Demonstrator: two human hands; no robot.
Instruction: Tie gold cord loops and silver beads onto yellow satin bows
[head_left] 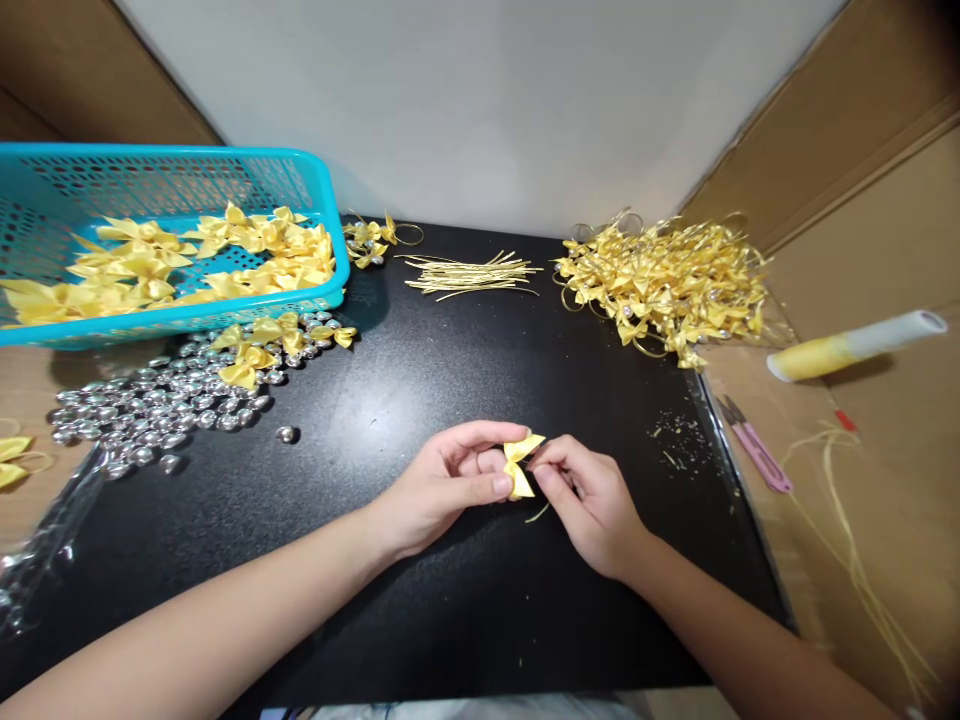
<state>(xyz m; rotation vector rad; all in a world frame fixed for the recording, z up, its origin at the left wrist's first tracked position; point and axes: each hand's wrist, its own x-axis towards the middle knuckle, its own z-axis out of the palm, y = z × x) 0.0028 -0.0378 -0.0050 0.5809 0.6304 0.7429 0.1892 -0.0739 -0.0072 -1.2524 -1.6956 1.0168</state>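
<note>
Over the middle of the black table top [420, 370], my left hand [454, 478] is closed on a small yellow ribbon bow [517, 468], pinching it between thumb and fingers. My right hand [589, 500] is right beside the bow, its thumb and forefinger pressed together at the bow's right side. A thin yellow tie [538, 513] sticks out below those fingers; the rest of it is hidden by the hand. Nearest on the left lies a single silver bead [286, 434], apart from both hands.
A turquoise basket [334, 230] of yellow bows stands back left, above many silver beads [187, 400]. Gold ties [472, 274] lie at the back. Finished-looking bows with loops [667, 285] are heaped back right, near pink-handled snips [757, 450] and a yellow-white tube [855, 345].
</note>
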